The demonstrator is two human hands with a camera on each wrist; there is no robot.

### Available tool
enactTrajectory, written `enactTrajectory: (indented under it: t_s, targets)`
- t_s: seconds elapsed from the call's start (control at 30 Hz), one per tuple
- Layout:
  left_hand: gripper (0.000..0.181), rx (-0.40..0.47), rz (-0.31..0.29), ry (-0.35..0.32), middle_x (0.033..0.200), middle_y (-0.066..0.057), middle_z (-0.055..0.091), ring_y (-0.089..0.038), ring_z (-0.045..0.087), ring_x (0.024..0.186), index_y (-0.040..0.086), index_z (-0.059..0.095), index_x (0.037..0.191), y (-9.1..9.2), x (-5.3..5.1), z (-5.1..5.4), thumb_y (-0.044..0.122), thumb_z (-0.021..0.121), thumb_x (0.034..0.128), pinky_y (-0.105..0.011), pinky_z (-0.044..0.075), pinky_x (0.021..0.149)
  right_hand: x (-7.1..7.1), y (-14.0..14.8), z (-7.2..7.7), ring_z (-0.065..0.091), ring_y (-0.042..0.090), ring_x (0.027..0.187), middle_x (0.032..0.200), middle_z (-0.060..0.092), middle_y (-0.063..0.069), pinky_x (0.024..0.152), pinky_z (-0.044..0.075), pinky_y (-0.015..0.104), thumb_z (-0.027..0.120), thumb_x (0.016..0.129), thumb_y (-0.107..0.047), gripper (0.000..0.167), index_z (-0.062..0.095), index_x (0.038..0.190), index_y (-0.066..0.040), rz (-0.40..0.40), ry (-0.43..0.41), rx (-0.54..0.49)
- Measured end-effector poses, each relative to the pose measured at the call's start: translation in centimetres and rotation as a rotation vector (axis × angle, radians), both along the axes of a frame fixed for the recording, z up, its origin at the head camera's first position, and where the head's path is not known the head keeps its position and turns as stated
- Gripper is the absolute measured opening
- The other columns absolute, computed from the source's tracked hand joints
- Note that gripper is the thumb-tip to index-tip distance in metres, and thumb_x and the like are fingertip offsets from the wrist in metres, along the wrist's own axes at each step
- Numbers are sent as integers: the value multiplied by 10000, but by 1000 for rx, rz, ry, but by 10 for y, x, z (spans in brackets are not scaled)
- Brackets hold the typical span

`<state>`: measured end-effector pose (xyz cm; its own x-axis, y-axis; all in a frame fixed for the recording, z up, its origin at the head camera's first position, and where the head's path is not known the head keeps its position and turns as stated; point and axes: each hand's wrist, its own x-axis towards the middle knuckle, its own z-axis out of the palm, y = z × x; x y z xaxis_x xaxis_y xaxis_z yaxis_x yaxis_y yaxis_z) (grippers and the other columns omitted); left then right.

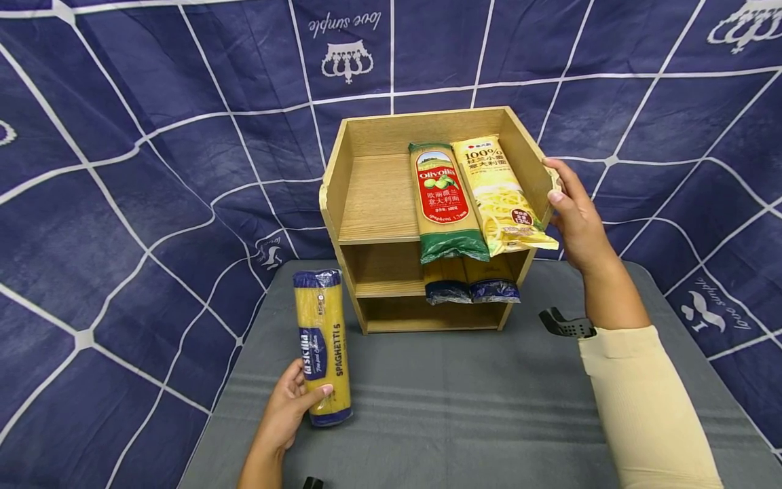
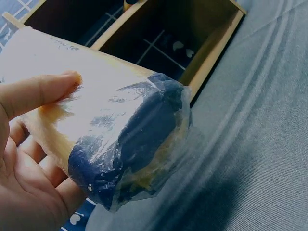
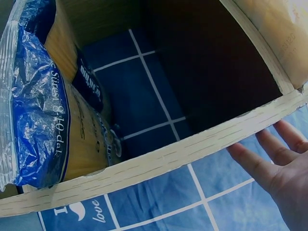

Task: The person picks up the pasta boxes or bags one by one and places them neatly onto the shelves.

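Observation:
My left hand [image 1: 293, 401] grips a yellow pack of spaghetti [image 1: 326, 312] by its lower part, thumb across the front. The pack stands nearly upright, left of a small wooden shelf [image 1: 381, 197]. In the left wrist view, the spaghetti's blue wrapped end [image 2: 144, 125] points away from the hand. My right hand [image 1: 583, 227] holds the front edge of the shelf's right side panel, its fingertips against the wood in the right wrist view. On the top level lie a green-and-red spaghetti pack [image 1: 442, 197] and a yellow pasta pack [image 1: 501, 193], side by side.
Two blue-ended pasta packs [image 1: 470, 291] lie on the shelf's middle level, on its right side. The bottom level [image 1: 427, 316] is below them. A grey cloth [image 1: 440, 401] covers the table, and blue checked fabric [image 1: 244, 88] hangs behind and at the sides.

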<state>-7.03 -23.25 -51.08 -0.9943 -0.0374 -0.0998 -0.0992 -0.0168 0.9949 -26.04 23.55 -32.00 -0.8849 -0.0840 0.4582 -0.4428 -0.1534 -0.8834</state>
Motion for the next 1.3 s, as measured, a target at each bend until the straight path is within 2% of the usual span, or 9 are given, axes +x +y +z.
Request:
enactTrajectory:
  t_s: [0.2,0.47,0.67,0.83,0.93,1.1,1.3]
  targets:
    - [524,12,-47,23,1097,80,735,-150,733,953,21,482,1312,4,2,5,-68,715,851,-342,607,788,0,0,0,452,202,1214,1415,466,14,899,439,304,469,1024,-209,472,465,1494,-252,-3,-4,7]
    - [592,-39,-74,-18,1120,35,726,-168,732,961,-4,482,1359,13,2,16,-34,752,833,-353,607,795,1,1,2,465,191,1195,1387,479,16,894,472,265,465,1029,-199,462,474,1488,-249,12,19,0]
    - [597,-33,-167,-52,1118,12,722,-189,733,950,-10,471,1363,17,-1,22,16,762,843,-387,607,801,1,1,2,472,191,1191,1399,479,17,885,473,274,470,1022,-188,456,487,1474,-248,11,11,-7]
    - [598,12,-263,-73,1129,28,714,-204,736,962,-42,443,1384,24,-5,21,12,741,868,-400,609,813,1,1,3,482,190,1185,1391,482,25,878,481,269,468,1011,-172,457,499,1462,-239,13,13,-5]
    - [612,34,-299,-67,1160,-31,703,-204,735,968,-72,422,1395,31,-8,20,11,736,875,-396,609,816,1,2,4,491,199,1167,1368,490,39,866,501,249,460,1002,-152,462,505,1456,-228,20,23,-4]
    - [615,45,-329,-40,1220,-169,677,-207,738,960,-103,406,1404,38,-12,19,6,720,887,-395,610,814,0,3,5,504,211,1154,1340,503,62,855,516,237,455,1002,-143,471,498,1466,-209,22,38,9]
    - [631,40,-320,-71,1264,-187,664,-234,742,971,-55,422,1424,44,-15,21,34,734,883,-418,609,825,0,3,8,517,195,1132,1328,509,65,837,510,237,433,1012,-143,456,495,1460,-206,21,47,24]
